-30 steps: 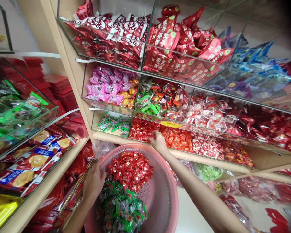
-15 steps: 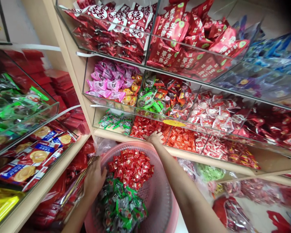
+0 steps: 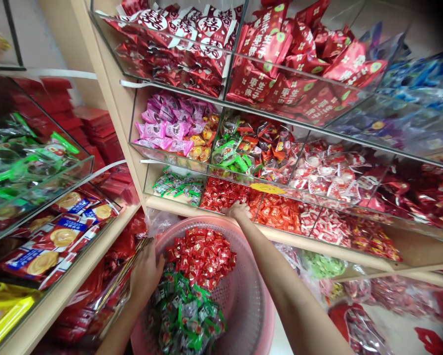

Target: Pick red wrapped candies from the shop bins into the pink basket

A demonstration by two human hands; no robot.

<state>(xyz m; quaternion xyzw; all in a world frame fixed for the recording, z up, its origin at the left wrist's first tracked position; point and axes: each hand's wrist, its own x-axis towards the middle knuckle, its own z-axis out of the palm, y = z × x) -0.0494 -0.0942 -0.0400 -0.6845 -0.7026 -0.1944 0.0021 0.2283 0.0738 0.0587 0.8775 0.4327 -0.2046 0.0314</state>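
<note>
My left hand (image 3: 145, 272) grips the near-left rim of a pink plastic basket (image 3: 243, 296). Inside the basket lie a heap of red wrapped candies (image 3: 201, 256) and a heap of green and clear wrapped candies (image 3: 186, 315). My right hand (image 3: 237, 210) reaches over the basket's far rim into the lowest clear bin, palm down on the red candies (image 3: 221, 193) there. Its fingertips are buried among the wrappers, so what they hold is hidden.
Clear acrylic bins on wooden shelves (image 3: 288, 236) hold pink, green, orange and white sweets, with large red packets (image 3: 266, 64) above. At left, another shelf carries biscuit packs (image 3: 55, 236) and green sweets. Bagged goods crowd the floor below.
My right hand has pushed a little deeper and leftward into the red candy bin. The view has shifted slightly right and down. My left hand stays on the basket rim.
</note>
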